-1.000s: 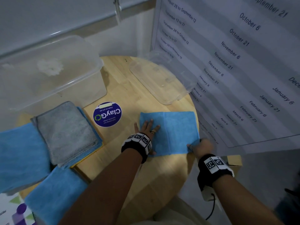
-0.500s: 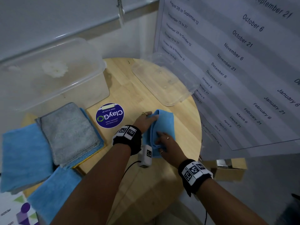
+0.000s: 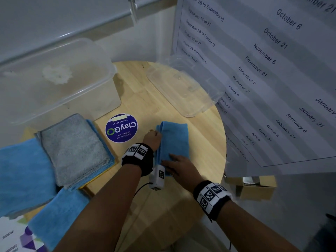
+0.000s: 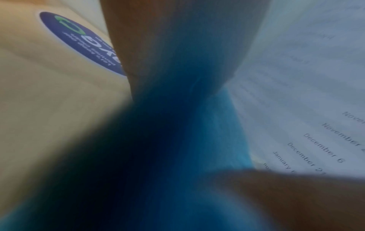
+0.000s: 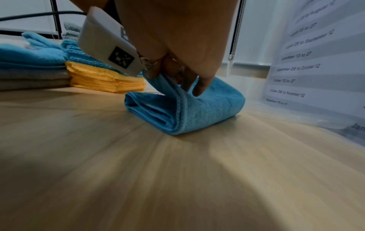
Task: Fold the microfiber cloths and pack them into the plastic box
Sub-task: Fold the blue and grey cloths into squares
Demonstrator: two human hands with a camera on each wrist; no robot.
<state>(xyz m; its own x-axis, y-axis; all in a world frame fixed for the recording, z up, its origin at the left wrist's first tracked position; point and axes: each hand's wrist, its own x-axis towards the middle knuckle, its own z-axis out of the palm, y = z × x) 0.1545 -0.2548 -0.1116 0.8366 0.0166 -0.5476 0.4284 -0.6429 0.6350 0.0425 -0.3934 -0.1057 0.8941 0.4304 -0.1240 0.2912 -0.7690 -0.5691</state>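
A blue microfiber cloth (image 3: 175, 137) lies folded into a narrow strip near the middle of the round wooden table (image 3: 163, 206). My left hand (image 3: 154, 136) grips its left edge with curled fingers. In the left wrist view the blue cloth (image 4: 197, 140) fills the blurred middle. My right hand (image 3: 173, 161) rests on the strip's near end. The right wrist view shows the right hand (image 5: 177, 81) pinching the top layer of the blue cloth (image 5: 197, 109) and lifting it slightly. The clear plastic box (image 3: 109, 70) stands at the back left.
The box's clear lid (image 3: 181, 91) lies at the back right under a hanging date poster (image 3: 263, 70). A stack topped by a grey cloth (image 3: 72, 148) and other blue cloths (image 3: 21, 171) cover the left. A round purple sticker (image 3: 121, 127) is on the table.
The cloth lay as a wide flat rectangle a second ago. Its right half has been folded over to the left, and my right hand has moved in onto the near end.
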